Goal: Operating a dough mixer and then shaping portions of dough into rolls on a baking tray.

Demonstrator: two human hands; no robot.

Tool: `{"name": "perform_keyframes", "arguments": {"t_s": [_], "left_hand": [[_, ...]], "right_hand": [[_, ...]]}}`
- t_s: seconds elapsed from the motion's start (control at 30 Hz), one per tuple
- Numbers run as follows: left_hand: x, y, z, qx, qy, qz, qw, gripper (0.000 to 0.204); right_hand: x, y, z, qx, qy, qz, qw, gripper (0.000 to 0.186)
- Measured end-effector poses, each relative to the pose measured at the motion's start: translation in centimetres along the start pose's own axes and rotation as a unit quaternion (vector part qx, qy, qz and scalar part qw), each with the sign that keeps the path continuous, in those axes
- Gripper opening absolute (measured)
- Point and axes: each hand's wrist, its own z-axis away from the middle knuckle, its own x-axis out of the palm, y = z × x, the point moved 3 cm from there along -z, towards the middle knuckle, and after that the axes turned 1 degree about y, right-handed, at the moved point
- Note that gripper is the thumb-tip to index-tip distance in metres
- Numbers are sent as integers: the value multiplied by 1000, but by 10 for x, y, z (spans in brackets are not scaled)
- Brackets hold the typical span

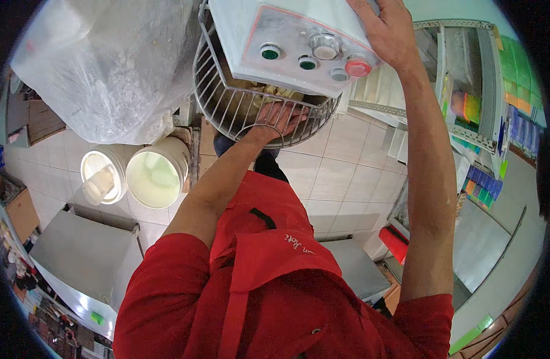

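Observation:
A white mixer head (233,24) carries a control panel with green buttons, a silver dial (324,46) and a red button (357,67). Below it a curved wire guard (206,99) rings the bowl, where pale yellowish chunks (281,91) show between the bars. My left hand (282,121) is at the front of the guard, fingers stretched toward the right; whether they lie on the bars or behind them I cannot tell. On the right upper edge of the mixer head rests my right hand (385,30), fingers extended and partly cut off by the frame.
Left of the mixer stands a large plastic-covered bulk (125,66). Two white buckets stand below it, one holding a clear container (99,185), the other a pale content (155,176). A metal table (86,251) is at lower left; a shelf rack (466,84) stands right. The floor is tiled.

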Motion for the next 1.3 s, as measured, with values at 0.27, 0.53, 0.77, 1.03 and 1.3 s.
{"name": "perform_keyframes", "arguments": {"t_s": [0.27, 0.53, 0.77, 1.03, 1.3], "left_hand": [[24, -2, 27, -22, -42, 21, 999, 32], [93, -21, 108, -182, -168, 161, 955, 31], [66, -6, 82, -132, -195, 35, 971, 33], [57, -5, 67, -208, -305, 78, 926, 38], [73, -2, 51, -335, -414, 255, 807, 43]], "right_hand": [[1, 2, 1, 15, -6, -13, 1000, 35], [3, -6, -6, -2, -1, -8, 1000, 35], [2, -1, -2, 5, 0, -14, 1000, 34], [2, 2, 0, 11, 3, -7, 1000, 35], [-1, 9, 7, 18, -2, 2, 1000, 35]]}}
